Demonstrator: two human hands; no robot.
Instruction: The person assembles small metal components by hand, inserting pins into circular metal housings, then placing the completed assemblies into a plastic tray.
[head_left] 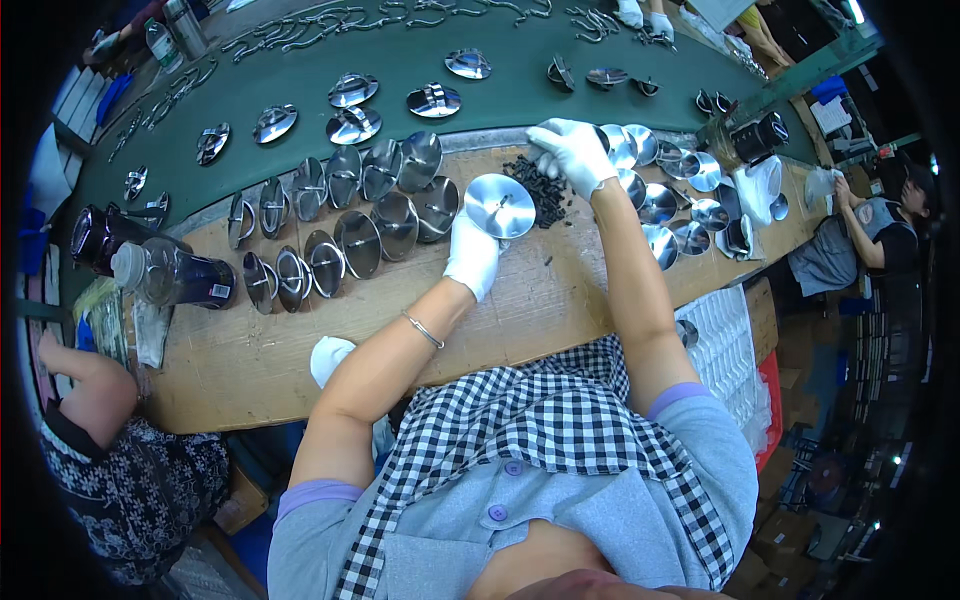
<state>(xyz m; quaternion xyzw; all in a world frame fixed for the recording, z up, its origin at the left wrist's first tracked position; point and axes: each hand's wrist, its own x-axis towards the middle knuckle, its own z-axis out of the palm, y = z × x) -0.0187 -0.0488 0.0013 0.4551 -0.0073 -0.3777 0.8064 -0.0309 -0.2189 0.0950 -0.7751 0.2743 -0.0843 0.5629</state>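
My left hand, in a white glove, holds a round, shiny steel lid by its edge, with its face turned up toward me. Just beyond that lid lies a pile of small black pieces on the cardboard-covered bench. Over the far side of the pile hangs my right hand, also gloved in white. Its fingers are bent together; whether a small piece is between them is hidden. Two rows of similar steel lids stand on edge left of my left hand. More lids sit close together right of my right hand.
Past the bench runs a green belt carrying lids with handles and curved metal handles. A clear jug stands at the bench's left end, a dark bottle at the right. Co-workers sit on both sides.
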